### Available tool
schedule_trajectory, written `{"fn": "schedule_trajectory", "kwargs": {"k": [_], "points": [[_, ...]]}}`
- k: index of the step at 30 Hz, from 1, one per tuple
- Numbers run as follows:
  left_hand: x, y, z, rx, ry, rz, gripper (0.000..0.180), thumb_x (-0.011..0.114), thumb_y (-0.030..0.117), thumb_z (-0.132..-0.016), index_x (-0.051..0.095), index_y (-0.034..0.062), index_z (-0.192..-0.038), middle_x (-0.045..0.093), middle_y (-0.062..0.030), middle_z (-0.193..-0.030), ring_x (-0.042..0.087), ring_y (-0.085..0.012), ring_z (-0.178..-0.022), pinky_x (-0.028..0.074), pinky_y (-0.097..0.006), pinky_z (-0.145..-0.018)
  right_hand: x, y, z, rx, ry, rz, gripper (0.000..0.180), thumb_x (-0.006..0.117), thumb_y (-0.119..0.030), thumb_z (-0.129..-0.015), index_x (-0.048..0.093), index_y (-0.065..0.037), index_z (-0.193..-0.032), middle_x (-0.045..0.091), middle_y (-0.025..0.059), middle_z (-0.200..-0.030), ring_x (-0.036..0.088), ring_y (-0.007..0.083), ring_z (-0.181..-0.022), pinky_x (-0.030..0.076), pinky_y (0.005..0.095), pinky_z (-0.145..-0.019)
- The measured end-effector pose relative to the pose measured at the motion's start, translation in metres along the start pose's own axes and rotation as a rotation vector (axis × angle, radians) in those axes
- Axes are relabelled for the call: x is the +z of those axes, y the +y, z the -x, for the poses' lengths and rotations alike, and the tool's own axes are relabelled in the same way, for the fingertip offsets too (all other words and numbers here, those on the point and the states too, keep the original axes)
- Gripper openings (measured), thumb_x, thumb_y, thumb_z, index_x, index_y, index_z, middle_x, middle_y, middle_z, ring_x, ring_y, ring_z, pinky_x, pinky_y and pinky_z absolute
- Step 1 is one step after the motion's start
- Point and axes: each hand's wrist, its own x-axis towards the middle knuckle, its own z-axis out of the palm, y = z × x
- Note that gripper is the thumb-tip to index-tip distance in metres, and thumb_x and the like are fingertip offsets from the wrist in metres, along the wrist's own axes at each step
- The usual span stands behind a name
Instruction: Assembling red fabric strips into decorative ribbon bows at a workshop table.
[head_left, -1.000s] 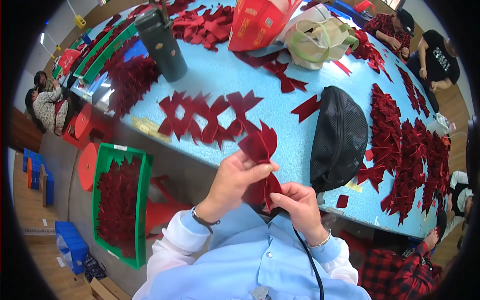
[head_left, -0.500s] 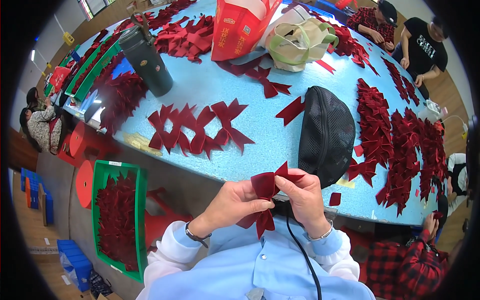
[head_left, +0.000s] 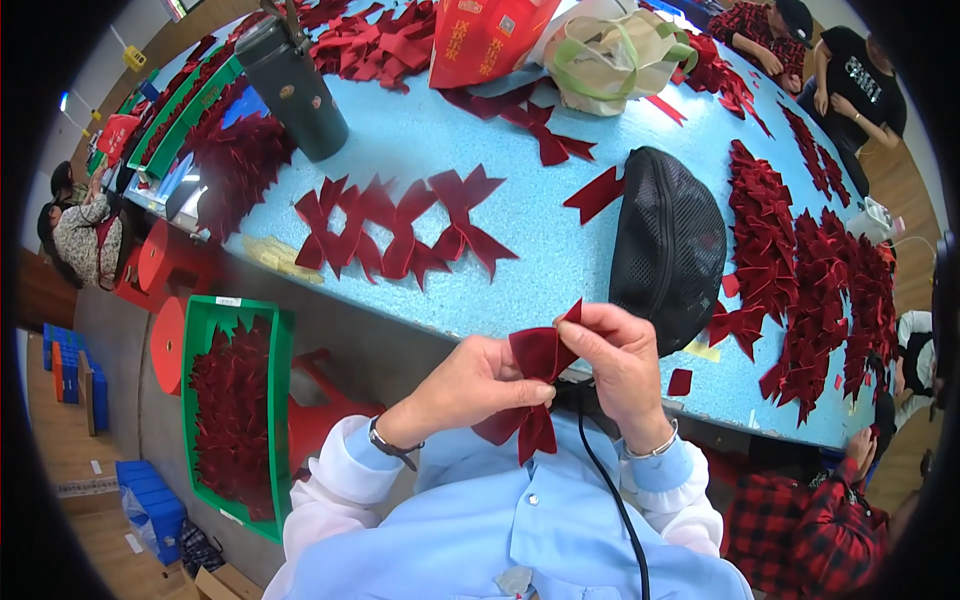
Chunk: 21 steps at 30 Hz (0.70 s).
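Observation:
A dark red velvet bow is held over my lap, just off the table's near edge. My left hand pinches its middle, with the thumb pressed across the front and the tails hanging below. At its upper right, my right hand grips a pointed tip between thumb and fingertips. A black mesh pouch lies on the table just beyond my right hand. Farther left, a short row of flat red bows is laid out on the blue surface.
Left of me, a green crate full of red bows rests beside red stools. A dark thermos, a red paper bag and a cloth bag stand on the table. Bow heaps lie right; several people work around.
My right hand has shifted slightly up and right along the bow, now at its upper tip. The left hand keeps its pinch. The whole view has tilted a little.

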Motion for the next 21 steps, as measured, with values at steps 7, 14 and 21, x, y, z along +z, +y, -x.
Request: {"fn": "schedule_trajectory", "kwargs": {"k": [7,14,21], "points": [[-0.016,-0.013,0.0,0.086,0.094,0.095,0.023,0.064,0.01,-0.086,0.06,-0.0022,-0.105,0.066,-0.0065,-0.089,0.062,-0.0101,-0.081,0.049,-0.025,-0.076,0.007,0.014,0.004,-0.216,0.222,0.094,0.017,0.058,-0.005,-0.088,0.058,0.004,-0.103,0.063,0.0084,-0.096,0.059,0.0107,-0.085,0.048,0.0241,-0.077],[-0.019,-0.009,0.004,0.138,0.124,0.145,0.024,0.064,0.01,-0.086,0.06,-0.0024,-0.106,0.066,-0.0072,-0.091,0.062,-0.0099,-0.081,0.049,-0.024,-0.076,0.011,0.026,0.031,0.17,-0.002,0.071,0.013,0.06,-0.008,-0.088,0.059,0.003,-0.096,0.063,0.0055,-0.088,0.06,0.0093,-0.079,0.048,0.0223,-0.073],[-0.016,-0.011,0.009,0.139,0.132,0.115,0.025,0.066,0.009,-0.084,0.061,-0.0024,-0.105,0.066,-0.0066,-0.093,0.061,-0.0089,-0.083,0.05,-0.023,-0.074,0.018,0.037,0.037,0.272,-0.061,-0.044,0.007,0.064,-0.006,-0.086,0.061,0.0,-0.084,0.062,0.0011,-0.077,0.056,0.0054,-0.068,0.045,0.0191,-0.062]]}}
